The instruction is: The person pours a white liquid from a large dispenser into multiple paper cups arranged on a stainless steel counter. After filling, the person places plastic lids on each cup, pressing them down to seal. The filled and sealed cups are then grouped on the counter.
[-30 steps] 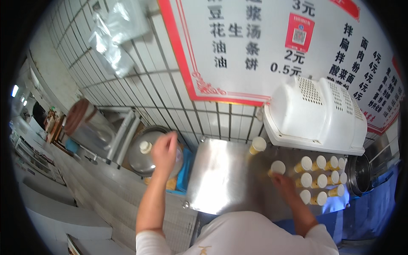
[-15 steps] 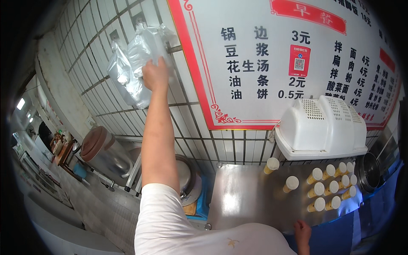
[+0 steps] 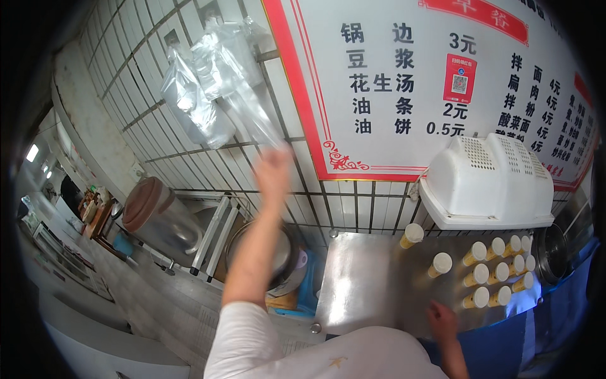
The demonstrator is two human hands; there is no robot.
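Note:
My left hand [image 3: 273, 170], a little blurred by motion, is closed on the end of a clear plastic bag [image 3: 252, 123]. The bag stretches down to it from a hanging bundle of plastic bags [image 3: 224, 54] on the tiled wall. Beside this hangs a second bundle of bags [image 3: 189, 101]. Over the front edge of the metal table [image 3: 366, 284] is my right hand [image 3: 443, 321], fingers curled in and nothing showing in them. Nearest to it stand several lidded yellow cups [image 3: 476, 275] in rows, with two single cups [image 3: 440, 264] farther left.
A white plastic cover with vent holes [image 3: 486, 183] sits behind the cups, below a red-bordered menu board [image 3: 379, 151]. Dark round pans [image 3: 549, 252] stand at the table's right end. To the left are a large metal pot [image 3: 284, 252] and a brown-lidded steel barrel [image 3: 164, 218].
My left hand has come down and right from the bundle, drawing a plastic bag out long. My right hand has risen slightly over the table edge. The view has shifted a little.

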